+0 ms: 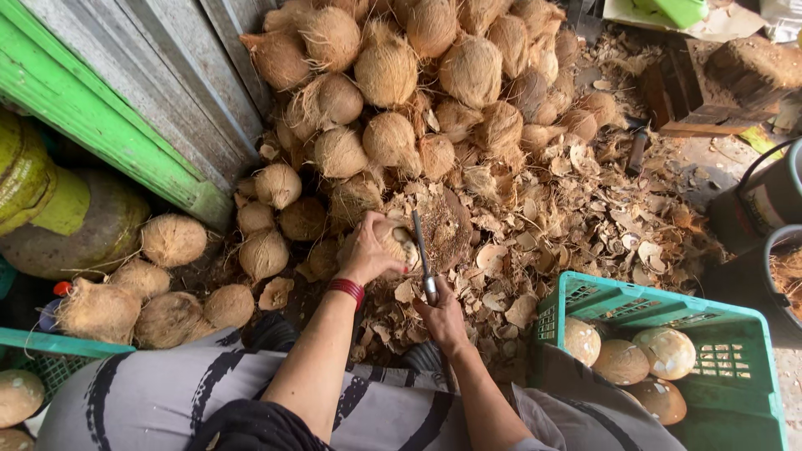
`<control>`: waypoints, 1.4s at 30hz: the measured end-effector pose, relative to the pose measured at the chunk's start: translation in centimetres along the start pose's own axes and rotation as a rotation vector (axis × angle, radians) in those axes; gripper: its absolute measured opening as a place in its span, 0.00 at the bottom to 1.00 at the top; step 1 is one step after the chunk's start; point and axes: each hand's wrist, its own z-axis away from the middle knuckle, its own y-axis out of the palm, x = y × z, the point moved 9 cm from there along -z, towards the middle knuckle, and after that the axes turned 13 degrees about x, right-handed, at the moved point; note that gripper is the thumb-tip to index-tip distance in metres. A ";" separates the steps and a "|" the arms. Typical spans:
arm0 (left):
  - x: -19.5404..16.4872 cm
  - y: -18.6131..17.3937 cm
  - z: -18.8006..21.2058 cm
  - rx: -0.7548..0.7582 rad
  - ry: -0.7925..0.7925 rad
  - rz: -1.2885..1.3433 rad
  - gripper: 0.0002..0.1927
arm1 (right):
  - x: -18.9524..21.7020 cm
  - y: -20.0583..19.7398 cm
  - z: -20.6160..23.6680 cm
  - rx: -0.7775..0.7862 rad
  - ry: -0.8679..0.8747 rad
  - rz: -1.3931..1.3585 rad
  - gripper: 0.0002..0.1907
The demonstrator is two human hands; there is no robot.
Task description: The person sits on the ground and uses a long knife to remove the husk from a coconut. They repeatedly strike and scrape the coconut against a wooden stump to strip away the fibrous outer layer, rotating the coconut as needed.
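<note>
My left hand [368,249], with a red band at the wrist, grips a brown husked coconut [398,242] and presses it onto a round wooden chopping block [447,227]. My right hand [443,316] is closed around the handle of a knife [420,246], whose narrow blade points away from me and lies against the coconut's right side. Bits of husk and shell cover the ground around the block.
A big pile of husked coconuts [401,92] rises behind the block against a corrugated wall with green trim [100,108]. More coconuts lie at left [171,240]. A green crate [735,334] at right holds peeled pale coconuts [660,352]. Dark buckets [764,200] stand far right.
</note>
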 end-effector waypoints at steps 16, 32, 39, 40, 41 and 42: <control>-1.8 0.0 0.4 0.052 -0.083 -0.210 0.60 | -3.2 0.4 -2.7 0.024 0.144 -0.007 0.13; -1.8 2.4 0.2 -0.142 -0.137 -0.225 0.61 | -6.7 1.9 -2.8 0.040 0.179 -0.325 0.08; -1.1 2.1 1.1 -0.136 -0.219 -0.242 0.53 | -0.2 0.6 -0.3 0.004 0.004 0.042 0.09; -2.0 1.7 1.3 -0.173 -0.132 -0.198 0.53 | 1.4 0.4 0.2 0.005 -0.090 0.069 0.09; -2.8 1.3 1.8 -0.206 -0.051 -0.154 0.52 | 2.8 0.5 0.8 0.008 -0.177 0.092 0.10; -3.6 0.9 2.2 -0.239 0.030 -0.113 0.52 | 3.7 0.4 1.2 -0.028 -0.243 0.152 0.08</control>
